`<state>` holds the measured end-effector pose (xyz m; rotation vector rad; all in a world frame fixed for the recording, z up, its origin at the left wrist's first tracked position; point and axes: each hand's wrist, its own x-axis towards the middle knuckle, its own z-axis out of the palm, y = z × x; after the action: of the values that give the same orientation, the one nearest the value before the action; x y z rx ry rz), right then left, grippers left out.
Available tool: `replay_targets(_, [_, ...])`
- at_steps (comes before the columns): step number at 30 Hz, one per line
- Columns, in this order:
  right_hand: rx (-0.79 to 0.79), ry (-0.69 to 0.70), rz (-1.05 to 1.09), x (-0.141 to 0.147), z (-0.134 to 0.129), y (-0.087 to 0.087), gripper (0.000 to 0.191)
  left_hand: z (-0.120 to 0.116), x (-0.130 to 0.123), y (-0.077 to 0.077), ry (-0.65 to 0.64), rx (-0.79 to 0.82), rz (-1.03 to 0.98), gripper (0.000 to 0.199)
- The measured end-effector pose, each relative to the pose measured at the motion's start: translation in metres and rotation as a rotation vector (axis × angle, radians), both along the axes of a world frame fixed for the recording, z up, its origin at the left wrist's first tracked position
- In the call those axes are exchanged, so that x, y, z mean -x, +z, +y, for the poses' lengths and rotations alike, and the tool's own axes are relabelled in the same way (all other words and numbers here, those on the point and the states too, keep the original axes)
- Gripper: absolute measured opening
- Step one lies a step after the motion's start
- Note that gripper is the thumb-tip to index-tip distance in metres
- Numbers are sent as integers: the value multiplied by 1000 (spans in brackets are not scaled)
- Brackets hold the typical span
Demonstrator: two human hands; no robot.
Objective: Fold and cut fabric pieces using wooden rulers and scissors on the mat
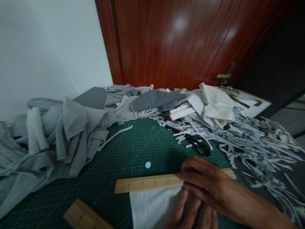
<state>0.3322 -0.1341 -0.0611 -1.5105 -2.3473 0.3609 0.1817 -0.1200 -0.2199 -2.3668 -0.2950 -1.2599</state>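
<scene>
My right hand (209, 183) reaches in from the right across a wooden ruler (149, 183). Its fingertips are drawn together at the ruler's near edge, where they seem to pinch the top edge of a light grey fabric piece (152, 205). Below it, my left hand (193, 211) lies with fingers stretched out on the fabric, close to the right fingertips. The fabric's upper edge runs along the ruler. My hands cover its right part and the ruler's middle. Both lie on a green cutting mat (114, 165).
A second wooden ruler (87, 216) lies at the lower left. Grey garments (73, 127) are heaped left. Black-handled scissors (197, 144) lie beyond my hands. Cut fabric strips (252, 140) spread along the right. Folded cloth (216, 105) lines the back before a wooden door (162, 44).
</scene>
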Motion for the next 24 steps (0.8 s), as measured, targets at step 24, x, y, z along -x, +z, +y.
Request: replay_targets(24, [36,-12,-27,4,-12,6,25,-28,-39,-12,30,100,193,21])
